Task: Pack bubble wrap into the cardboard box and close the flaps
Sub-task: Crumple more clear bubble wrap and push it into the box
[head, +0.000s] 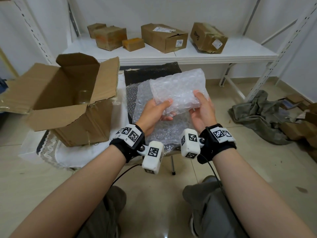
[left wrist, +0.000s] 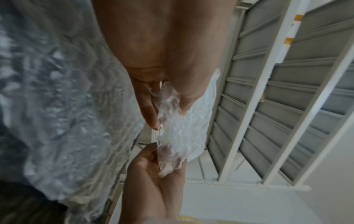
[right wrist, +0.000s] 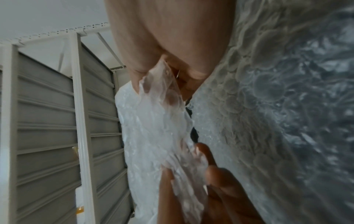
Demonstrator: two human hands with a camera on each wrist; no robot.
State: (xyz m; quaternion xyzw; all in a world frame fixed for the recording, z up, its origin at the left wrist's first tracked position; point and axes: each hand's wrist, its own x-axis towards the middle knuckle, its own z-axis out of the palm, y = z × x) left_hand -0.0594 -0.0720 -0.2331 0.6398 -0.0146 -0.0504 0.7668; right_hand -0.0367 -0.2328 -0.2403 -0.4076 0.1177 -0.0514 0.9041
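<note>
I hold a folded piece of clear bubble wrap up in front of me with both hands. My left hand pinches its near left edge, thumb on top. My right hand grips its near right edge. In the left wrist view the bubble wrap hangs between my left hand and my right hand. The right wrist view shows the same bubble wrap from the other side. The open cardboard box stands at my left, flaps up, with a clear glass inside.
More bubble wrap sheets lie on a small stand under my hands. A white shelf behind holds several cardboard boxes. Grey cloth and cardboard scraps lie on the tiled floor at the right.
</note>
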